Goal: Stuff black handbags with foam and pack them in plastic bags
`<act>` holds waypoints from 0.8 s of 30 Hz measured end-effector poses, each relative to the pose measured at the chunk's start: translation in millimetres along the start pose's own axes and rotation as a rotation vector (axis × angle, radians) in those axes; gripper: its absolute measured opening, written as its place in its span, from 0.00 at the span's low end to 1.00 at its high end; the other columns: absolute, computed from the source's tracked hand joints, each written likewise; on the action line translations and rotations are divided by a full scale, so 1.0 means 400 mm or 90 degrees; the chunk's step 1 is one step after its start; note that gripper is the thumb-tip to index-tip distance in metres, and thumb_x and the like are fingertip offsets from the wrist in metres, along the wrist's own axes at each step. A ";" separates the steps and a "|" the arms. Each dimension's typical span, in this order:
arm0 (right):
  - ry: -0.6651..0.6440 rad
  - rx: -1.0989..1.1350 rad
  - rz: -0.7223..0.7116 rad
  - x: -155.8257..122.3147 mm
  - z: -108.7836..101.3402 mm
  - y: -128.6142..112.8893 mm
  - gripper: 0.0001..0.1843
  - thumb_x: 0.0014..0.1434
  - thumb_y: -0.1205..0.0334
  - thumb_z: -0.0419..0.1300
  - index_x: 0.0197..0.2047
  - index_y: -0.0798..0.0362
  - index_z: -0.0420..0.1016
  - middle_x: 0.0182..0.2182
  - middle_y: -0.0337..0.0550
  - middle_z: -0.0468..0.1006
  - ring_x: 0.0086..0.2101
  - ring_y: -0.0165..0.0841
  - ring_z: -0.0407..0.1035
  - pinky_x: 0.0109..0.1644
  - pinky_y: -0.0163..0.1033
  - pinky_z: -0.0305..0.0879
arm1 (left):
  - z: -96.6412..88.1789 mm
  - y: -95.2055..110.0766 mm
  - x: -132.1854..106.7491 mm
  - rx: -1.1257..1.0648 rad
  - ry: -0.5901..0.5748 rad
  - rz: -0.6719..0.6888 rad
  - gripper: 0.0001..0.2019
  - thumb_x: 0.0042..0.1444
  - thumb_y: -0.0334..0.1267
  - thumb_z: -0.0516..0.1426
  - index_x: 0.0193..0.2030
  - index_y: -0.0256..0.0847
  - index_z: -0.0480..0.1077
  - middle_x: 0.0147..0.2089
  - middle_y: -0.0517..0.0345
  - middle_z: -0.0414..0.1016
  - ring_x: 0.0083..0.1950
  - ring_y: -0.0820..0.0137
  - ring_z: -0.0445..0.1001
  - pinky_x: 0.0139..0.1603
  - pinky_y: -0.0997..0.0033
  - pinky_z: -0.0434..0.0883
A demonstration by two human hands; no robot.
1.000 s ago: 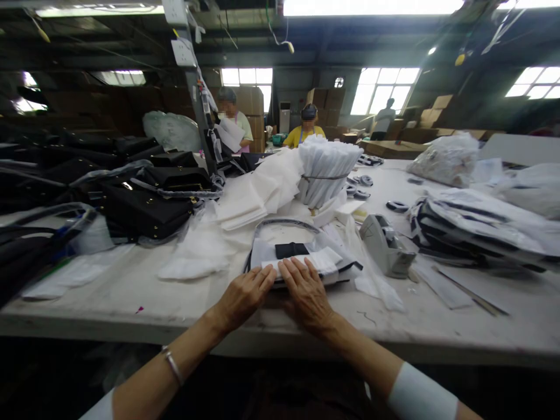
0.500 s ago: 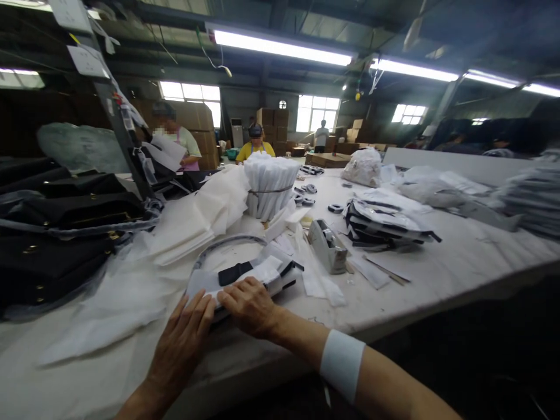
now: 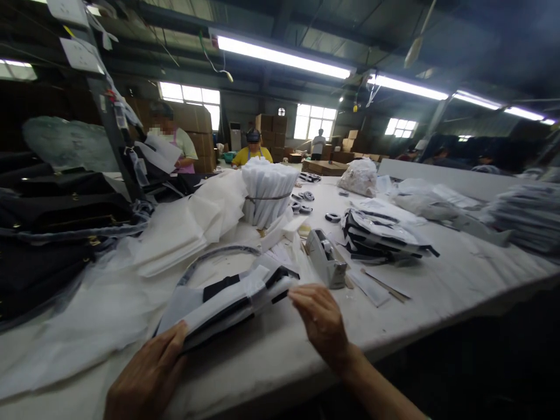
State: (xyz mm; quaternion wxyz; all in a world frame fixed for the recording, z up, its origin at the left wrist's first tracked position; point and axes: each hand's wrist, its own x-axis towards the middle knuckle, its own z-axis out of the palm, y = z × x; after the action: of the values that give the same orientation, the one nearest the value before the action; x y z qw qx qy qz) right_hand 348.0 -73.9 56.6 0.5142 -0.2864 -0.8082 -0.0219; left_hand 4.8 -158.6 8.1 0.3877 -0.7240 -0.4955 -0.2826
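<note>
In front of me on the table lies a flat black bag piece (image 3: 231, 300), partly wrapped in white sheeting with clear tape around it. Its long handle loop (image 3: 210, 252), covered in greyish wrap, arches behind it. My left hand (image 3: 151, 364) grips the near left end, fingers over the edge and thumb hidden. At the other end, my right hand (image 3: 319, 321) is closed, its fingertips bunched beside the black strap ends (image 3: 284, 286). Whether it touches them or pinches anything is not clear. Just behind that hand stands a grey tape dispenser (image 3: 326, 259).
White sheets (image 3: 188, 224) spread at left, beside black bags (image 3: 52, 256). A tied bundle of white rolls (image 3: 266, 192) stands behind. A stack of wrapped black pieces (image 3: 380, 233) and scissors-like strips (image 3: 385, 286) lie right. Co-workers (image 3: 175, 140) are farther back.
My hands, close together on the wrapped piece before, have moved apart: the left toward me and leftward, the right to its right end. The piece has shifted and tilted slightly.
</note>
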 end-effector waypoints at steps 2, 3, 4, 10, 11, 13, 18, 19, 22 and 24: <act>0.027 -0.062 0.157 -0.054 -0.064 0.095 0.07 0.63 0.63 0.59 0.40 0.49 0.79 0.34 0.43 0.82 0.36 0.37 0.75 0.44 0.43 0.69 | 0.007 -0.004 -0.018 -0.011 -0.006 -0.025 0.15 0.66 0.39 0.49 0.56 0.39 0.68 0.47 0.50 0.78 0.42 0.64 0.78 0.45 0.67 0.69; 0.015 -0.080 0.239 -0.082 -0.091 0.139 0.07 0.62 0.60 0.60 0.37 0.49 0.79 0.33 0.43 0.82 0.36 0.39 0.76 0.43 0.44 0.69 | 0.010 -0.006 -0.025 -0.018 -0.012 -0.036 0.16 0.67 0.40 0.49 0.56 0.39 0.67 0.48 0.50 0.78 0.43 0.64 0.78 0.45 0.67 0.69; -0.018 -0.088 0.329 -0.107 -0.114 0.179 0.08 0.61 0.57 0.61 0.36 0.49 0.80 0.34 0.44 0.82 0.36 0.40 0.76 0.44 0.44 0.69 | 0.012 -0.006 -0.031 -0.025 -0.016 -0.045 0.17 0.67 0.41 0.49 0.57 0.39 0.67 0.49 0.50 0.78 0.44 0.64 0.78 0.45 0.67 0.69; -0.264 -0.037 0.620 -0.168 -0.153 0.292 0.14 0.43 0.59 0.69 0.36 0.51 0.79 0.34 0.42 0.81 0.37 0.39 0.74 0.41 0.39 0.68 | 0.006 0.002 -0.030 -0.037 -0.011 -0.088 0.19 0.66 0.42 0.51 0.62 0.41 0.64 0.48 0.51 0.78 0.43 0.63 0.77 0.43 0.66 0.70; -0.271 -0.035 0.626 -0.166 -0.149 0.296 0.15 0.41 0.59 0.70 0.36 0.51 0.79 0.33 0.42 0.80 0.36 0.38 0.74 0.40 0.38 0.68 | 0.003 0.004 -0.027 -0.040 -0.011 -0.097 0.20 0.66 0.42 0.51 0.62 0.41 0.63 0.48 0.51 0.78 0.44 0.62 0.77 0.44 0.65 0.70; -0.278 -0.037 0.624 -0.160 -0.140 0.300 0.11 0.42 0.57 0.68 0.31 0.52 0.78 0.29 0.41 0.79 0.32 0.37 0.73 0.37 0.37 0.66 | 0.000 0.007 -0.025 -0.050 -0.013 -0.116 0.20 0.65 0.42 0.51 0.62 0.41 0.63 0.48 0.51 0.77 0.44 0.61 0.77 0.44 0.64 0.70; -0.260 -0.044 0.601 -0.155 -0.140 0.296 0.12 0.50 0.51 0.61 0.25 0.51 0.75 0.26 0.40 0.77 0.32 0.37 0.71 0.38 0.38 0.63 | 0.005 0.009 -0.034 -0.078 -0.025 -0.141 0.21 0.65 0.45 0.50 0.62 0.41 0.62 0.48 0.50 0.76 0.45 0.60 0.77 0.47 0.63 0.71; -0.258 -0.043 0.597 -0.155 -0.143 0.295 0.13 0.51 0.50 0.60 0.26 0.51 0.75 0.26 0.40 0.77 0.32 0.37 0.70 0.38 0.38 0.63 | 0.006 0.010 -0.035 -0.079 -0.026 -0.143 0.20 0.66 0.45 0.50 0.62 0.41 0.62 0.49 0.50 0.76 0.45 0.60 0.77 0.47 0.63 0.71; -0.260 -0.037 0.589 -0.154 -0.154 0.298 0.16 0.53 0.48 0.57 0.26 0.52 0.75 0.26 0.40 0.76 0.31 0.37 0.70 0.37 0.38 0.63 | 0.004 0.015 -0.033 -0.076 -0.017 -0.149 0.19 0.66 0.45 0.49 0.61 0.41 0.63 0.48 0.51 0.76 0.45 0.60 0.77 0.46 0.64 0.70; -0.261 -0.036 0.582 -0.149 -0.160 0.301 0.18 0.54 0.46 0.56 0.26 0.52 0.75 0.25 0.40 0.76 0.31 0.37 0.70 0.36 0.39 0.63 | 0.002 0.017 -0.029 -0.071 -0.007 -0.151 0.18 0.66 0.44 0.49 0.60 0.41 0.63 0.48 0.51 0.76 0.44 0.61 0.77 0.46 0.65 0.70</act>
State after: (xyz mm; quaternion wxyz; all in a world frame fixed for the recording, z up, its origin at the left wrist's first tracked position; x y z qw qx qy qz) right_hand 477.0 -20.6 5.3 0.2941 -0.6234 -0.6834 0.2405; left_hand 7.1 -165.3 -3.6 0.3077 -0.6827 -0.5631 -0.3496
